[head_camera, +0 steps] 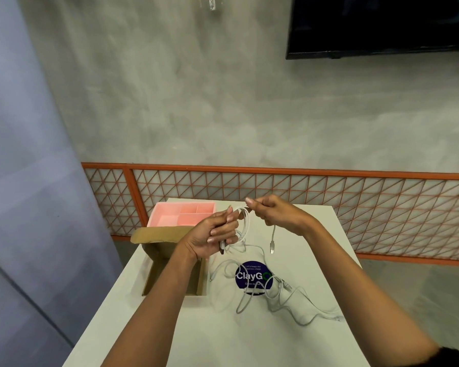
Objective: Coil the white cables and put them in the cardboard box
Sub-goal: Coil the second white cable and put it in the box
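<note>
Above the white table (186,332), my left hand (214,234) holds loops of a white cable (245,226), fingers curled round them. My right hand (273,213) pinches the same cable at the top of the loop, and its plug end (272,246) hangs down from that hand. More white cables (281,300) lie loose and tangled on the table to the right. The open cardboard box (157,274) stands on the table's left side, under my left forearm; its inside is partly hidden.
A pink divided tray (167,215) sits at the far left of the table behind the box. A round blue sticker (252,275) lies under the loose cables. An orange lattice railing (329,197) runs behind the table, and the table's left edge drops off beside the box.
</note>
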The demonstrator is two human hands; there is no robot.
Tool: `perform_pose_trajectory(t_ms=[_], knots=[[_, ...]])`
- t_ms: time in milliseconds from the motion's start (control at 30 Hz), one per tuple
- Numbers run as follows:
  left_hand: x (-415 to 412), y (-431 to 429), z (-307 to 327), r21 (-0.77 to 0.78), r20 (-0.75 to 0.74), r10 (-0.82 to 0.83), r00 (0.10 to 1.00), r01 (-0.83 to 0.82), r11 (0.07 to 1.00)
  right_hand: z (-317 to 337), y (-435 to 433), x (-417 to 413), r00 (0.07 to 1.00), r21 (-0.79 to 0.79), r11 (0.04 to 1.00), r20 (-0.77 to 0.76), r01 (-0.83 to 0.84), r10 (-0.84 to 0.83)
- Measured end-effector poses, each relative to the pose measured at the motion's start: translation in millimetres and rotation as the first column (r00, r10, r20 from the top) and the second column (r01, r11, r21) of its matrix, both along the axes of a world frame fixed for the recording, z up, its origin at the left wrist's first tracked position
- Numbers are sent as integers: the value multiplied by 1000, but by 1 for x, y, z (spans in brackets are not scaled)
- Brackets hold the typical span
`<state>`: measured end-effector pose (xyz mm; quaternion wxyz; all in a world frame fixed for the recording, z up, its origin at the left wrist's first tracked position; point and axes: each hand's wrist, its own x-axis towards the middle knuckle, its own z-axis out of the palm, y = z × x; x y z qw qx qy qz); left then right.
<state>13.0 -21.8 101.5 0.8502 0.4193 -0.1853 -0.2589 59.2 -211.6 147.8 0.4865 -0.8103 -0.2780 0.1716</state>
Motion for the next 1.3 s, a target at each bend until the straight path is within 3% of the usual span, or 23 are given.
perform_pose_trajectory(t_ms=[133,267,433,600,767,1000,1067,1133,1200,1300], knots=[[3,2,-3,-27,-8,26,1000,-27,999,-4,4,-8,994,69,994,-59,-87,91],[6,-2,0,88,-1,232,973,-231,969,-9,12,-10,996,136,990,-68,-47,57],[6,-19,6,185,40,544,838,-542,820,-15,24,-7,984,252,956,-133,150,-119],[8,-39,2,192,113,689,716,-696,692,-14,34,-9,963,265,927,-122,265,-240],[13,-35,5,264,185,682,708,-704,659,-17,26,-6,977,252,947,-125,197,-170],[20,-17,7,420,358,653,667,-740,526,-28,-12,1,994,244,968,-98,63,-40],[19,-15,7,453,382,620,686,-723,521,-31,-16,4,993,136,984,-15,117,-116],[16,-17,5,473,388,580,716,-695,541,-37,-16,11,953,42,961,125,274,-277],[12,-20,3,479,406,526,747,-664,574,-38,-14,15,889,127,900,150,418,-434],[8,-23,1,503,438,437,785,-618,605,-31,-12,20,867,320,824,14,468,-498]])
